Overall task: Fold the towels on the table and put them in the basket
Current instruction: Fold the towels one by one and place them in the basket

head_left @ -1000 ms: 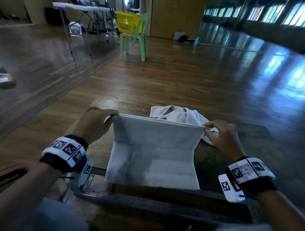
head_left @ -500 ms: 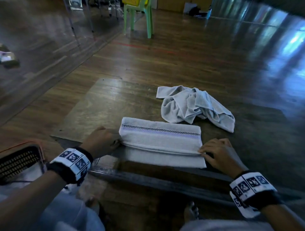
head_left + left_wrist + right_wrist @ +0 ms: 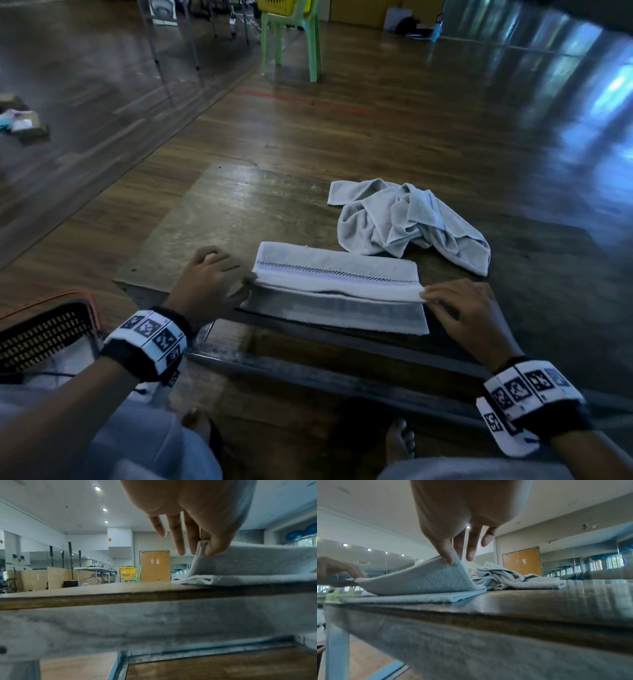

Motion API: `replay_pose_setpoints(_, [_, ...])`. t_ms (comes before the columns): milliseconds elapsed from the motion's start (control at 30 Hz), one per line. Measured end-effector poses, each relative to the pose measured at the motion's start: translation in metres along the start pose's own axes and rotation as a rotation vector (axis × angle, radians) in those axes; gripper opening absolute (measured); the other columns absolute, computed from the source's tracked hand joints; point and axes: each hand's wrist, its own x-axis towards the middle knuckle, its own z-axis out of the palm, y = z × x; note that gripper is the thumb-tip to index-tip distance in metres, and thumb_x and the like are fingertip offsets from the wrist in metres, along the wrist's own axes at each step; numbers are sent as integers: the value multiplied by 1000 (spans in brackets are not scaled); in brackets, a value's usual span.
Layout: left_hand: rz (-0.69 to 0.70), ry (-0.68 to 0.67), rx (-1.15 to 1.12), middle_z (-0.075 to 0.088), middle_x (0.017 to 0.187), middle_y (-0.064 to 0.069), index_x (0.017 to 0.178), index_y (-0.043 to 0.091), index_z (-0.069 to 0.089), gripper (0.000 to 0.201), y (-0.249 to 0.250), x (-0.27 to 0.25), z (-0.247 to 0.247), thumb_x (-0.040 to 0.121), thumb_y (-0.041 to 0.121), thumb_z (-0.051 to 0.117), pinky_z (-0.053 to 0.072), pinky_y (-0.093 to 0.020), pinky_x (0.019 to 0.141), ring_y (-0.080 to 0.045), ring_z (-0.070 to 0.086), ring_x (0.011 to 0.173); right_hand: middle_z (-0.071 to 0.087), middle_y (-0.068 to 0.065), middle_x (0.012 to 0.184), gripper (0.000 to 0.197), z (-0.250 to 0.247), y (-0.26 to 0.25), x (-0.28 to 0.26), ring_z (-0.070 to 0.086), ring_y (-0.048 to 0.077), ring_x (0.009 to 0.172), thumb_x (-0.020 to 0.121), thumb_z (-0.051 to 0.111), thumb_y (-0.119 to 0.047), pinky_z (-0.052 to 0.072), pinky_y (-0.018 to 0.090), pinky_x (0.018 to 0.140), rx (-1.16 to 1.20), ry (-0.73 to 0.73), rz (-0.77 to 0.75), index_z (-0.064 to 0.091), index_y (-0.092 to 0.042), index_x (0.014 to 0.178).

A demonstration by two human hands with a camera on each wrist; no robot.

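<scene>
Since the frame half a second back, both hands sit a little nearer the table's front edge, and the top layer of the towel, then almost flat, is raised slightly off the lower layer; the crumpled towel beyond has not moved.

Nearest, at lower left in the head view: dark perforated basket with an orange rim, standing beside the person's knee, off the table; only part of it shows.

Left hand: thumb and forefinger pinch the left corner of the upper layer of the pale grey folded towel with a dark dotted stripe; other fingers hang straight and loose, clear of the cloth.

Right hand: thumb and a finger pinch the right corner of the same layer, lifted into a shallow tent above the lower layer in the right wrist view; remaining fingers extended.

Folded towel lies along the near edge of the dark wooden table, lower layer flat on the wood.

Farther back, right of centre: second pale grey towel, crumpled in a heap, on the table, close behind the folded one but apart from it.

Beyond, on the floor: green plastic chair carrying a yellow plastic basket.
</scene>
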Motion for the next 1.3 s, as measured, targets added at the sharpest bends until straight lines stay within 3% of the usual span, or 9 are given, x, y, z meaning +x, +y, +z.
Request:
replay_pose_setpoints(67, [31, -86, -16, 69, 86, 8, 87, 26, 70, 15, 1, -11, 5, 80, 33, 59, 39, -35, 86, -17, 66, 80, 70, -11, 98, 19, 2, -2, -8, 61, 7, 91, 81, 58, -30, 41, 34, 79, -13, -77, -26, 71, -25, 94])
replay_pose_setpoints(300, [-5, -232, -78, 70, 90, 10, 92, 26, 72, 29, 9, -24, 8, 82, 40, 48, 34, -28, 79, -15, 68, 80, 69, -12, 102, 31, 9, -4, -22, 63, 8, 95, 70, 80, -23, 41, 30, 80, -74, -282, 8, 70, -29, 99])
replay_pose_setpoints(500, [60, -337, -39, 66, 100, 9, 101, 26, 66, 33, 4, -29, 11, 72, 42, 68, 33, -28, 84, -13, 65, 91, 65, -7, 110, 59, 4, -8, -25, 62, 9, 97, 59, 78, -55, 43, 27, 84, -125, -393, -74, 65, -25, 108])
replay_pose_setpoints(600, [69, -293, -36, 65, 91, 8, 92, 26, 62, 21, 6, -28, 14, 78, 38, 51, 33, -27, 79, -15, 66, 81, 66, -4, 99, 52, 7, -14, -25, 65, 13, 87, 54, 88, -35, 50, 27, 75, -119, -364, -132, 65, -21, 99])
replay_pose_setpoints(733, [29, -278, -76, 67, 87, 11, 84, 28, 66, 22, 2, -23, 7, 78, 39, 48, 32, -24, 77, -13, 67, 80, 65, -7, 90, 33, 7, -18, -31, 62, 10, 76, 65, 84, -18, 51, 24, 67, 4, -325, -125, 64, -24, 90])
replay_pose_setpoints(933, [-45, -252, -291, 63, 87, 21, 87, 36, 62, 19, -5, -2, -28, 79, 49, 50, 42, -25, 77, -3, 61, 82, 65, -13, 96, 18, -23, -15, -10, 59, -1, 89, 80, 68, -25, 50, 23, 79, 242, -301, -12, 65, -24, 98])
replay_pose_setpoints(1033, [-87, -225, -548, 65, 97, 17, 90, 33, 62, 19, -4, 12, -62, 79, 49, 60, 45, -9, 74, 5, 60, 85, 67, -15, 90, 18, -57, -21, 11, 61, -1, 87, 81, 69, -16, 48, 15, 78, 374, -225, 120, 64, -27, 94])
replay_pose_setpoints(1200, [-204, -232, -749, 70, 97, 10, 97, 17, 68, 30, -6, 29, -98, 85, 44, 59, 47, -10, 78, 0, 64, 90, 67, -12, 97, 31, -95, -21, 35, 63, 2, 90, 74, 58, -64, 50, 13, 74, 659, -269, 263, 65, -40, 93])
replay_pose_setpoints(1300, [-266, -422, -694, 69, 94, 12, 95, 26, 66, 32, -9, 38, -89, 82, 51, 53, 48, -14, 76, -2, 64, 90, 68, -5, 94, 10, -81, -12, 46, 63, 2, 88, 88, 58, -26, 49, 21, 75, 616, -389, 349, 65, -29, 93])
